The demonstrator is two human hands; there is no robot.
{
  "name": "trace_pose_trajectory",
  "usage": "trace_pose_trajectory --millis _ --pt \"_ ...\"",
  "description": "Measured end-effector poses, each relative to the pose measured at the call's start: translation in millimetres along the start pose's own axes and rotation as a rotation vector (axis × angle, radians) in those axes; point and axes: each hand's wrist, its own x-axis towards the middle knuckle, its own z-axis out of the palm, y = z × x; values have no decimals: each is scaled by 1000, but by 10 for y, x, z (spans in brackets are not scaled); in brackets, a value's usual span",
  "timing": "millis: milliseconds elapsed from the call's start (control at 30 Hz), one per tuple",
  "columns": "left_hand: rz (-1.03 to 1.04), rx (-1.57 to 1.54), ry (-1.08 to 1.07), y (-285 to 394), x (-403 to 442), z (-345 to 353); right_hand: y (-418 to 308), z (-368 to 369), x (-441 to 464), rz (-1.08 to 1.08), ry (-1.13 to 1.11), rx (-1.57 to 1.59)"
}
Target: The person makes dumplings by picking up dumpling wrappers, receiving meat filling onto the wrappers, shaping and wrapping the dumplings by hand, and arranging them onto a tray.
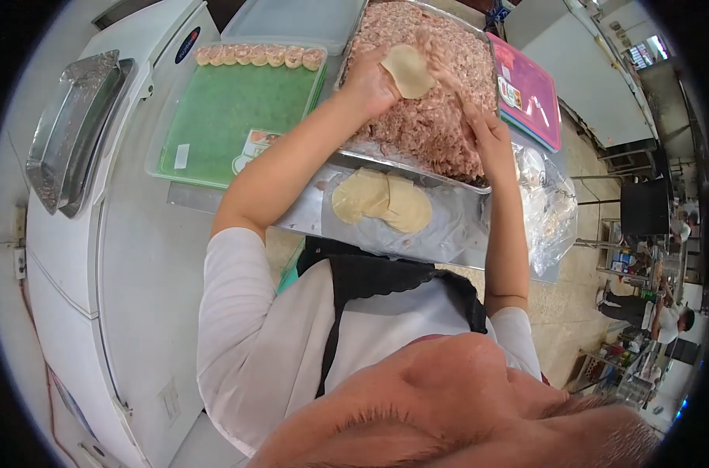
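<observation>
My left hand point(372, 84) holds a round, pale dumpling wrapper point(409, 72) above the ground meat, its fingers mostly hidden behind the wrapper. My right hand point(488, 140) is at the right side of the meat, fingers curled and pointing toward the wrapper. A long, meat-smeared shape runs from these fingers toward the wrapper; I cannot make out what it is. A large metal tray point(401, 165) holds the heap of pink ground meat point(424, 129). Nearer to me, more wrappers point(381, 201) lie in overlapping stacks on clear plastic sheeting.
Left of the tray, a green-based plastic container point(214, 117) has a row of filled dumplings point(261, 55) along its far edge. Pink-lidded containers point(530, 93) and a clear plastic bag point(545, 207) are at right. Metal pans point(77, 129) rest on a white appliance. Another person point(666, 320) is far right.
</observation>
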Motion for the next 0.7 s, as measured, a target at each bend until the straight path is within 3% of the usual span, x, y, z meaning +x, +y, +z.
trace_pose_trajectory --millis 33,133,300,400,433,567,667,700 --pt "-36 -87 -1 -15 -24 48 114 25 110 34 -43 36" --pt "-47 -264 -159 42 -32 55 297 362 168 -503 135 -446" --pt "69 -105 24 94 3 -63 -37 44 -81 -284 -63 -858" --pt "97 -32 11 87 16 -77 -429 67 -250 -187 -12 -959" --pt "94 -17 1 76 -16 -45 -279 120 -224 -412 42 -875" --pt "53 24 80 89 -74 19 -299 -71 -143 -428 -135 -1100" --pt "31 48 90 122 -76 57 -876 -46 -380 -321 -56 -1215" --pt "41 30 112 92 -37 33 -755 2 -347 -455 34 -1135"
